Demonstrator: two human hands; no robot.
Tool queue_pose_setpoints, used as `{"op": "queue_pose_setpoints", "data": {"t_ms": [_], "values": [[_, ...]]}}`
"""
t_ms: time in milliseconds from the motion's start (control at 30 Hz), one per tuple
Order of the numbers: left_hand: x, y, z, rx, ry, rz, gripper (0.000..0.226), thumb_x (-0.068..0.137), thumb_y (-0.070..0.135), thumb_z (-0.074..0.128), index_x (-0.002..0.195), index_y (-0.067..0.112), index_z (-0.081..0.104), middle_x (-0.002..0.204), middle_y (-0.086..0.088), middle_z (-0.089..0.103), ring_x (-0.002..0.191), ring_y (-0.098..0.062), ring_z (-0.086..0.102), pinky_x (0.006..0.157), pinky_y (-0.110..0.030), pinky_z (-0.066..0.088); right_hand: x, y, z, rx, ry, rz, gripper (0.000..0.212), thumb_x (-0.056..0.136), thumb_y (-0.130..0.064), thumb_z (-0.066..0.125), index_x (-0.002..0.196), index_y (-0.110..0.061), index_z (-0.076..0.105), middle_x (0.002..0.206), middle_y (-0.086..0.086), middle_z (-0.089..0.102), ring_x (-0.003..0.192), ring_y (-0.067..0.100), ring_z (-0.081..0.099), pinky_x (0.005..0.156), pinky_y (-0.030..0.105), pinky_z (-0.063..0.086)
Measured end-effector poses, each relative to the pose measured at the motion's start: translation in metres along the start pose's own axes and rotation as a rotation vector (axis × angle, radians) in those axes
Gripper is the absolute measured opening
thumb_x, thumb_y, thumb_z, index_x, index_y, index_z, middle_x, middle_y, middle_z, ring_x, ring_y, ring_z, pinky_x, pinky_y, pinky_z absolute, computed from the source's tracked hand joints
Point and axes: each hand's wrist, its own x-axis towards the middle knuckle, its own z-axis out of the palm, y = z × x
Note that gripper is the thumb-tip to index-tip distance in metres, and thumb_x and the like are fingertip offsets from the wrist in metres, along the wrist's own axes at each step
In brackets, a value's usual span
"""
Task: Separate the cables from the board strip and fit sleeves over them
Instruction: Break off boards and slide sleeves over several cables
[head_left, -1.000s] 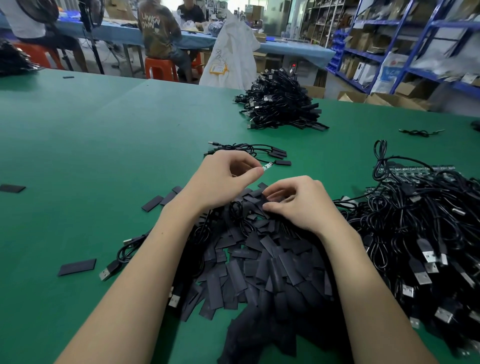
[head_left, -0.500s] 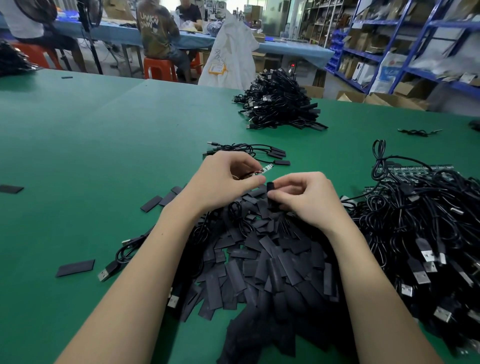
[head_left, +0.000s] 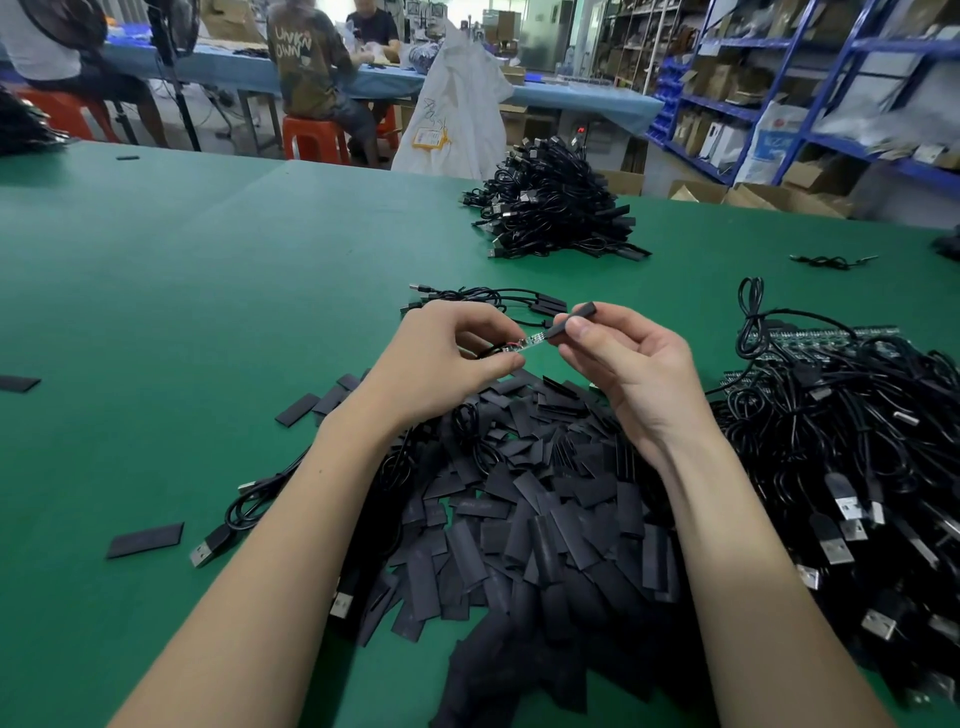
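Small board (head_left: 531, 344) on cable end was held mid-air above sleeve pile (head_left: 519, 499), pinched between left hand (head_left: 447, 358) thumb and fingertips. One black sleeve (head_left: 571, 323) was pinched by right hand (head_left: 628, 374), its mouth touching board tip. Step in hand, by judgement: sleeve fitting, just begun. Next move likely called for keeping sleeve mouth open and in line, then sliding over board. Uncut cables (head_left: 852, 467) lay right; done heap (head_left: 550, 208) far across green table (head_left: 182, 312).

two hands (head_left: 457, 358), three cable piles (head_left: 550, 208)

Green table (head_left: 182, 291) carries sleeve heap (head_left: 530, 519) and cable piles (head_left: 550, 213).
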Motion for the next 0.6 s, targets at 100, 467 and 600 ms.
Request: {"op": "queue_pose_setpoints", "data": {"t_ms": [100, 467, 600], "values": [[-0.0002, 0.0010, -0.0001, -0.007, -0.001, 0.001, 0.010, 0.085, 0.020, 0.081, 0.090, 0.027, 0.077, 0.087, 0.010, 0.077, 0.081, -0.005, 0.072, 0.079, -0.024, 0.058, -0.0003, 0.0012, -0.0003, 0.001, -0.012, 0.005, 0.031, 0.070, -0.009, 0.079, 0.099, -0.002, 0.071, 0.093, 0.013, 0.078, 0.089, 0.019, 0.076, 0.076, 0.022, 0.059], [-0.0003, 0.0016, -0.0020, -0.071, -0.031, -0.019, 0.013, 0.083, 0.020, 0.083, 0.088, 0.031, 0.076, 0.086, 0.010, 0.077, 0.083, -0.004, 0.072, 0.082, -0.026, 0.059, -0.0022, -0.0003, -0.0020, -0.047, -0.055, -0.007, 0.029, 0.073, -0.008, 0.079, 0.100, -0.003, 0.072, 0.098, 0.014, 0.078, 0.094, 0.020, 0.075, 0.081, 0.024, 0.058], [-0.0008, 0.0009, -0.0043, -0.134, -0.060, -0.025, 0.016, 0.082, 0.018, 0.084, 0.088, 0.031, 0.077, 0.087, 0.009, 0.077, 0.084, -0.007, 0.072, 0.083, -0.026, 0.059, -0.0045, -0.0012, -0.0053, 0.002, -0.132, 0.036, 0.019, 0.075, -0.008, 0.077, 0.094, -0.008, 0.075, 0.100, 0.013, 0.078, 0.097, 0.020, 0.074, 0.081, 0.022, 0.058]]}}
